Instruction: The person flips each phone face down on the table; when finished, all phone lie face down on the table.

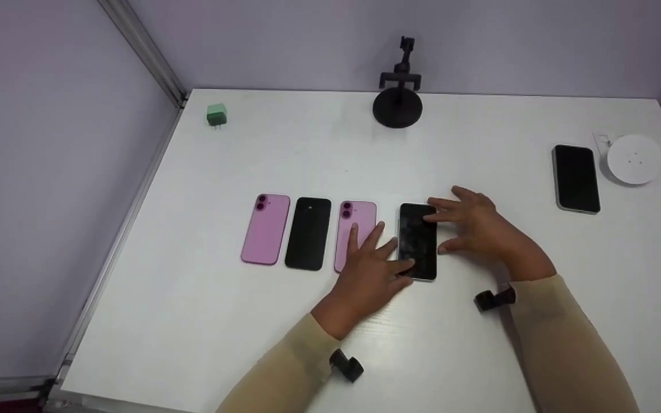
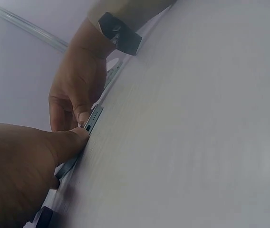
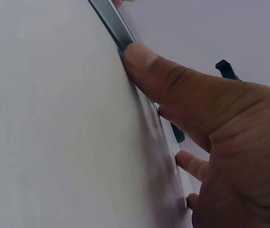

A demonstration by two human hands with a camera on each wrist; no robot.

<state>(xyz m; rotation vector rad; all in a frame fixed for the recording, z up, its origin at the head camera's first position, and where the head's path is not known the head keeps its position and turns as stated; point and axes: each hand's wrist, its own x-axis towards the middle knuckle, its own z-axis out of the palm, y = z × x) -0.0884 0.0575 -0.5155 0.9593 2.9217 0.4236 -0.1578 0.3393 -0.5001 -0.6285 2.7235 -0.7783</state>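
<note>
A phone (image 1: 419, 244) lies screen up on the white table between both hands. My left hand (image 1: 368, 281) is spread at its lower left, with the thumb side over the lower part of the screen and other fingers over a pink phone (image 1: 359, 212). In the left wrist view, the thumb is at the phone's edge (image 2: 94, 118). My right hand (image 1: 474, 226) comes from the right, fingers extended; one fingertip reaches onto the screen and the thumb is by the right side. The right wrist view shows that thumb against a metallic phone edge (image 3: 113, 21).
A black phone (image 1: 308, 234) and another pink phone (image 1: 265, 229) complete the row leftward. At the right are a further phone (image 1: 576, 179) and a white round disc (image 1: 633, 159). A black phone stand (image 1: 397, 109) and green plug (image 1: 216, 115) stand near the back edge.
</note>
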